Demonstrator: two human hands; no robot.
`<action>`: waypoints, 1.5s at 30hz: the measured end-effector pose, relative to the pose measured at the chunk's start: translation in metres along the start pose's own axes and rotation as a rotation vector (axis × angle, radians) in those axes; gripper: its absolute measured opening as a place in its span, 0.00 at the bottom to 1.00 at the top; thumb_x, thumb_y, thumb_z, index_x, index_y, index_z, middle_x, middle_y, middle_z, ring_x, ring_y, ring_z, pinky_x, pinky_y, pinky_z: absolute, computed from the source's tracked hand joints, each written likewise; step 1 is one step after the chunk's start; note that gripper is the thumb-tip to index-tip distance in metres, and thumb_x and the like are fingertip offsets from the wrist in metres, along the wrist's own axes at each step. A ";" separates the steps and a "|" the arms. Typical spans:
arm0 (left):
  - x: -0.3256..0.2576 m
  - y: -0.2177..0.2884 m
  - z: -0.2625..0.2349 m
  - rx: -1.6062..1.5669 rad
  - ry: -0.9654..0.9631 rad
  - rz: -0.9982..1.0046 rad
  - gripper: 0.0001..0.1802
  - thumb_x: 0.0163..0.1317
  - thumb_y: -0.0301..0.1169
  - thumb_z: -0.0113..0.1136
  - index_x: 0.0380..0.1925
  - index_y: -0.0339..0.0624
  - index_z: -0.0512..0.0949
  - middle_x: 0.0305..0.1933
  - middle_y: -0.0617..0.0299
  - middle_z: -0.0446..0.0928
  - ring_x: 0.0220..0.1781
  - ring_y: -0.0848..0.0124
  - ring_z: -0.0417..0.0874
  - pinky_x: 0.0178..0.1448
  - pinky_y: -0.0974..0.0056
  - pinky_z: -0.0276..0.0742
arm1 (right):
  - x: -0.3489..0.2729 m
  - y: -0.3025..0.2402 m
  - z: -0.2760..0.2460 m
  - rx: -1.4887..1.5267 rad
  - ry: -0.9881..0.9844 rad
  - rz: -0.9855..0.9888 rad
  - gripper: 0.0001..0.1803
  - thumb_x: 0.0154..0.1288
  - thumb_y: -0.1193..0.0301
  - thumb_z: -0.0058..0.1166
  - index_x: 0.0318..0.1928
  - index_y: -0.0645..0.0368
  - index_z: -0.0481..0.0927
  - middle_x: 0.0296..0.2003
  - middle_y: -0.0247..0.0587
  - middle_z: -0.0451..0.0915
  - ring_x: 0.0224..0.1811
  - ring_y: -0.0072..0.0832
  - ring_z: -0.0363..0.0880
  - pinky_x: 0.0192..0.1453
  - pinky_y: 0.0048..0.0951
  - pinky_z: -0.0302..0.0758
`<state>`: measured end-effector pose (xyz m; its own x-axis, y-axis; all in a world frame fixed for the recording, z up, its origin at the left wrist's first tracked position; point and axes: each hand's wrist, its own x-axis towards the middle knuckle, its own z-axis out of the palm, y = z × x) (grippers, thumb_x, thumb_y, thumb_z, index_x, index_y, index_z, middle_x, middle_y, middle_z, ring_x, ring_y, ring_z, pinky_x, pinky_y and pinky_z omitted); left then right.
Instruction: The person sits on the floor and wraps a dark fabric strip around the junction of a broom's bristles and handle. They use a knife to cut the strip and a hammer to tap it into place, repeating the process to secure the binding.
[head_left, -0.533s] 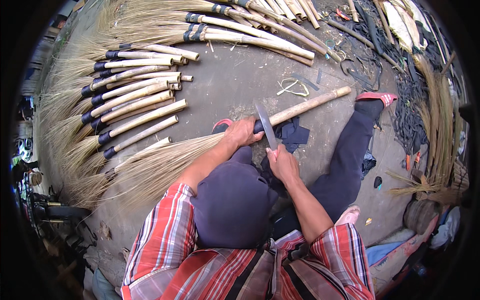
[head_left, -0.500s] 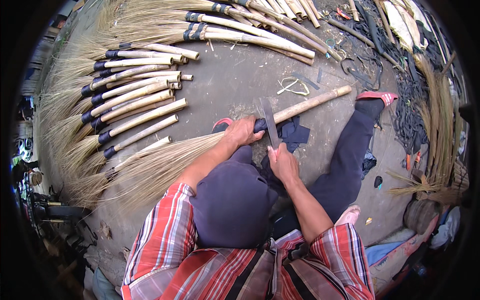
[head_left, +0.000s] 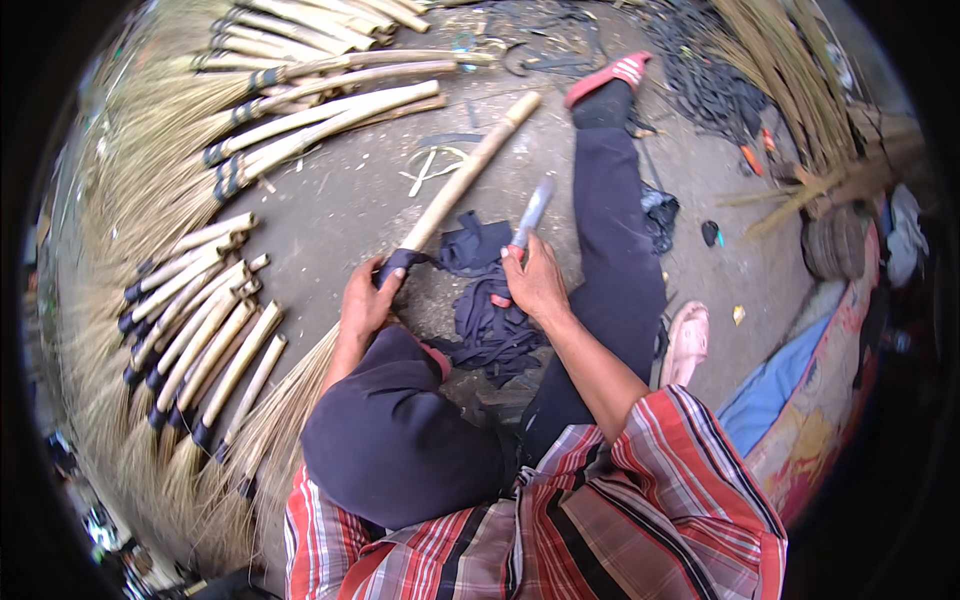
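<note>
A broom lies aslant in front of me, its pale bamboo handle [head_left: 470, 175] pointing away and its straw bristles [head_left: 300, 400] passing beside my bent left knee. My left hand [head_left: 366, 305] is closed around it at the dark cloth binding [head_left: 402, 262]. In my right hand [head_left: 537, 280] is a knife [head_left: 535, 212], gripped by its red handle, the blade tilted up and away from me. The blade stands apart from the broom. Between my legs lies a heap of dark cloth strips [head_left: 490, 325], with a wider dark cloth piece [head_left: 475, 243] just beyond it.
Several bound brooms [head_left: 215, 340] lie in rows at the left, with longer ones [head_left: 340, 115] farther off. A pale looped strip [head_left: 437, 165] rests beyond the cloth. Black strips [head_left: 700, 85] and loose straw [head_left: 790, 80] lie at the far right. One pink sandal [head_left: 686, 345] sits beside my right leg.
The knife, earlier across the broom at the binding, has come away to the right. My left hand still holds the broom. The view has turned to the right.
</note>
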<state>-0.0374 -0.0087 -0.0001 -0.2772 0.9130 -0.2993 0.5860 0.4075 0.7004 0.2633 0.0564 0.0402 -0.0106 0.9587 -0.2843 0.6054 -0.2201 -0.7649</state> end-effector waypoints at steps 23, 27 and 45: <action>0.009 0.019 0.053 -0.658 -0.652 -0.584 0.61 0.75 0.59 0.62 0.87 0.52 0.29 0.90 0.54 0.46 0.87 0.47 0.57 0.76 0.43 0.73 | -0.083 0.329 -0.142 -0.023 0.190 0.701 0.25 0.67 0.58 0.66 0.52 0.70 0.84 0.49 0.54 0.89 0.48 0.45 0.89 0.55 0.44 0.81; 0.008 0.022 0.054 -1.037 -0.537 -0.498 0.36 0.82 0.50 0.56 0.81 0.48 0.61 0.88 0.59 0.54 0.89 0.53 0.52 0.79 0.46 0.70 | -0.094 0.335 -0.157 0.290 0.473 0.709 0.25 0.64 0.67 0.67 0.57 0.70 0.78 0.38 0.39 0.82 0.38 0.30 0.83 0.43 0.37 0.82; -0.032 0.026 -0.041 -0.523 -0.114 -0.238 0.15 0.83 0.40 0.54 0.44 0.41 0.83 0.26 0.71 0.76 0.27 0.81 0.72 0.34 0.69 0.72 | -0.005 -0.011 -0.013 0.380 -1.352 0.316 0.38 0.72 0.35 0.57 0.56 0.61 0.76 0.38 0.38 0.83 0.38 0.26 0.86 0.44 0.28 0.84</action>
<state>-0.0445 -0.0282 0.0546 -0.2547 0.8053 -0.5353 0.0555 0.5648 0.8234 0.2673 0.0561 0.0582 -0.7817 0.0059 -0.6236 0.4827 -0.6275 -0.6109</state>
